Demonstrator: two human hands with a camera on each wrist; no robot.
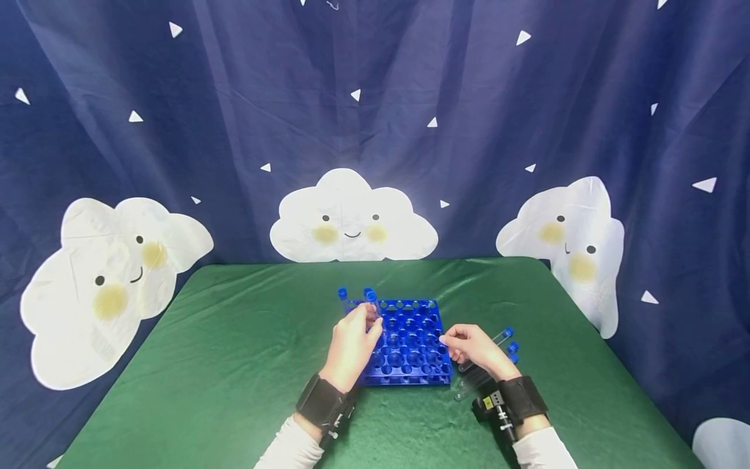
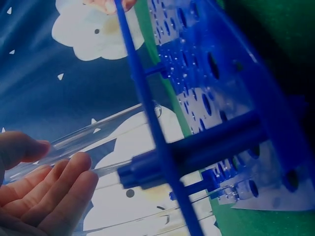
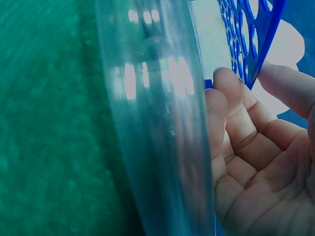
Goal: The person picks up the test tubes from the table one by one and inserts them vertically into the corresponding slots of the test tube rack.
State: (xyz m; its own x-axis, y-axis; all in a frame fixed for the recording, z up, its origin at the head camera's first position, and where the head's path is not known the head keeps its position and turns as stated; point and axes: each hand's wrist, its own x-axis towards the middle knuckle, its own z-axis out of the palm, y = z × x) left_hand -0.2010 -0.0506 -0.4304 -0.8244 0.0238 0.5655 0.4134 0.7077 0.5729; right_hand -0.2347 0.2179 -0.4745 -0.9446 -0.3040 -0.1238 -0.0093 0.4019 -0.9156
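Observation:
A blue test tube rack (image 1: 410,339) with rows of round holes stands on the table. My left hand (image 1: 354,342) is over its left side and pinches a clear test tube (image 2: 98,130) with a blue cap between thumb and fingers. In the left wrist view, the rounded end of that tube is by the rack's upper plate; whether it is inside a hole I cannot tell. Two more blue-capped tubes (image 1: 342,294) stand at the rack's back left. With thumb and curled fingers, my right hand (image 1: 474,345) grips the rack's right edge.
Several clear tubes with blue caps (image 1: 508,332) lie on the green tablecloth (image 1: 246,339) at the rack's right, partly under the right forearm. One tube (image 3: 157,123) looms close in the right wrist view. A dark blue curtain (image 1: 387,143) with clouds hangs behind the table.

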